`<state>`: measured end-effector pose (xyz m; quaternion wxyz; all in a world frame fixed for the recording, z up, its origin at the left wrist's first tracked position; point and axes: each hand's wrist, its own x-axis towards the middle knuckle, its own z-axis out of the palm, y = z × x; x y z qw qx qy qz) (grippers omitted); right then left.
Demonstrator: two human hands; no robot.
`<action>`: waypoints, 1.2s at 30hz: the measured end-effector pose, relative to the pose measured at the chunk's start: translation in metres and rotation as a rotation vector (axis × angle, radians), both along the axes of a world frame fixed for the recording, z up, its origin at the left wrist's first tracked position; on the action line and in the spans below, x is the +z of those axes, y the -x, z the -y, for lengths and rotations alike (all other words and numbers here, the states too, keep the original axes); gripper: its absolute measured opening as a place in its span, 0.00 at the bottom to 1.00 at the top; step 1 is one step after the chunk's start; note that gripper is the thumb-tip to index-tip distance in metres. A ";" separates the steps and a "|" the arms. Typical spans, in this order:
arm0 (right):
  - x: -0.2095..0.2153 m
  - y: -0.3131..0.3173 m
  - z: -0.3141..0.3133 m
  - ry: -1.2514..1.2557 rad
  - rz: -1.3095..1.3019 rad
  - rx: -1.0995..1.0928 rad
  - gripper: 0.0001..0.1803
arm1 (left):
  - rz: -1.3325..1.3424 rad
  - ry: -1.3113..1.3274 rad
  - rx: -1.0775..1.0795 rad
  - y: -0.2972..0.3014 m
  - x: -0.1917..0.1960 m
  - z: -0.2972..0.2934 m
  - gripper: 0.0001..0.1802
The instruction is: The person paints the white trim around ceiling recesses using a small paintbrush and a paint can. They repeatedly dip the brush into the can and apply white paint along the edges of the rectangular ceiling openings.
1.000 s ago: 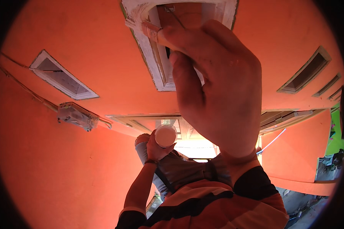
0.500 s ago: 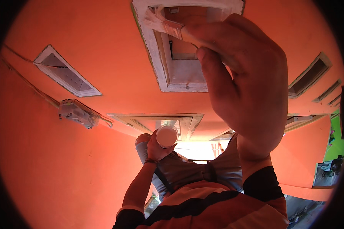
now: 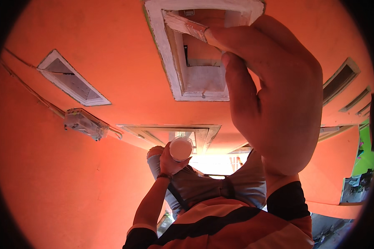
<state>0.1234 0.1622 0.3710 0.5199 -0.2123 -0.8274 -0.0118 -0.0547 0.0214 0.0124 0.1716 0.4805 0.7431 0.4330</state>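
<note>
My right hand (image 3: 274,99) fills the right half of the view and grips a paintbrush (image 3: 186,25) coated in white paint. Its bristles rest against the upper left inner edge of a white-painted recessed wall frame (image 3: 166,62) in the orange wall. My left hand (image 3: 170,159) is held low near my body and holds a small round cup of white paint (image 3: 181,148), open end up. My striped orange and black sleeves come in from the lower edge.
The orange wall (image 3: 70,174) surrounds everything. A smaller white-edged vent opening (image 3: 72,81) lies at left, a grey electrical box (image 3: 85,123) with a cable below it. A white door frame (image 3: 170,132) sits under the recess. Slotted vents (image 3: 340,81) are at right.
My right hand and brush have shifted right and up along the white frame's top edge. The left hand with the paint cup has stayed put.
</note>
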 end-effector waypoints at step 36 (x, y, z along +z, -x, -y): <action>0.004 0.031 0.042 0.010 0.113 -0.194 0.26 | -0.065 0.079 0.000 0.008 -0.015 0.005 0.52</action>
